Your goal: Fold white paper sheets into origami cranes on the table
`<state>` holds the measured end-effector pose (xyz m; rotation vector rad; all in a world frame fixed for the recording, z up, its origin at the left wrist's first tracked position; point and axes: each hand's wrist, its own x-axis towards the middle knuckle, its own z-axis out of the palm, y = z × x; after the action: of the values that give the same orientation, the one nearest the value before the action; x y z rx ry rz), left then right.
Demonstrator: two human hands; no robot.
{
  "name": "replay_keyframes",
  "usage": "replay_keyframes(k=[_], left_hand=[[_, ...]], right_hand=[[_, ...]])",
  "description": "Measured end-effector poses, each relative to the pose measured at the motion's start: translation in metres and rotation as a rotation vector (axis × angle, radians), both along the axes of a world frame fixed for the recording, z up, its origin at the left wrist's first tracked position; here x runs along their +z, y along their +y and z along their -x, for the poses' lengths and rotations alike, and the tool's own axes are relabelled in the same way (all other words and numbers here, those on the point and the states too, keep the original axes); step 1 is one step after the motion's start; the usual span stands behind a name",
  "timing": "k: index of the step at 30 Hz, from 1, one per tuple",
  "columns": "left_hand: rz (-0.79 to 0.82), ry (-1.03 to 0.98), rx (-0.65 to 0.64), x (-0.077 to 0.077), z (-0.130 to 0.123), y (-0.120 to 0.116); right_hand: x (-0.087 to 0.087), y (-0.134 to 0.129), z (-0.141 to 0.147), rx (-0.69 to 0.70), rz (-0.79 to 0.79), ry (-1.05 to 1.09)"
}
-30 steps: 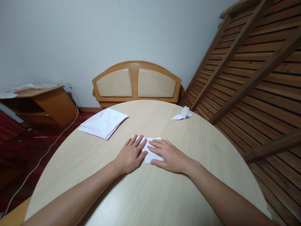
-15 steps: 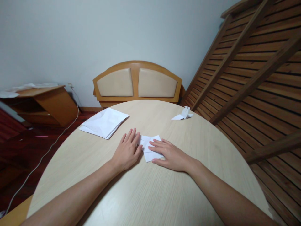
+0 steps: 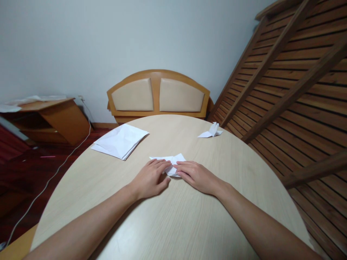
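Observation:
A small folded white paper (image 3: 178, 158) lies on the round pale wooden table (image 3: 173, 220), in the middle of the view. My left hand (image 3: 152, 179) rests over its left part, with the fingers together on the paper and the thumb apart toward me. From the right, my right hand (image 3: 197, 177) has its fingers closed on the paper's near right edge, thumb tucked close to them. The fingertips of both hands nearly meet and hide part of the folds.
A stack of white paper sheets (image 3: 120, 141) lies at the table's back left. At the back right stands a folded paper bird (image 3: 212, 130). Beyond are a headboard (image 3: 157, 94), a wooden desk (image 3: 62, 119) and slatted wooden boards (image 3: 295, 83).
My left hand has moved from beside the paper onto it. My right fingers have drawn together. The paper's near part, flat before, is now folded up and the paper looks narrower.

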<state>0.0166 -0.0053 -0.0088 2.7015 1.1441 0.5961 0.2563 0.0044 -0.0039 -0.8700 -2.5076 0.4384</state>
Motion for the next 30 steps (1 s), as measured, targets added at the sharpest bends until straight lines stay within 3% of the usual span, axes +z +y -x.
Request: replay_keyframes(k=[9,16,30], left_hand=[[-0.062,-0.064,0.143,0.004,0.001,0.005],[-0.161,-0.165,0.202,0.000,0.003,0.004],[-0.062,-0.291,0.396,0.008,0.002,0.000]], right_hand=[[0.012,-0.007,0.000,-0.146,0.240,0.212],[0.010,-0.003,-0.002,-0.243,0.166,0.307],[0.006,0.006,-0.004,-0.407,0.227,0.494]])
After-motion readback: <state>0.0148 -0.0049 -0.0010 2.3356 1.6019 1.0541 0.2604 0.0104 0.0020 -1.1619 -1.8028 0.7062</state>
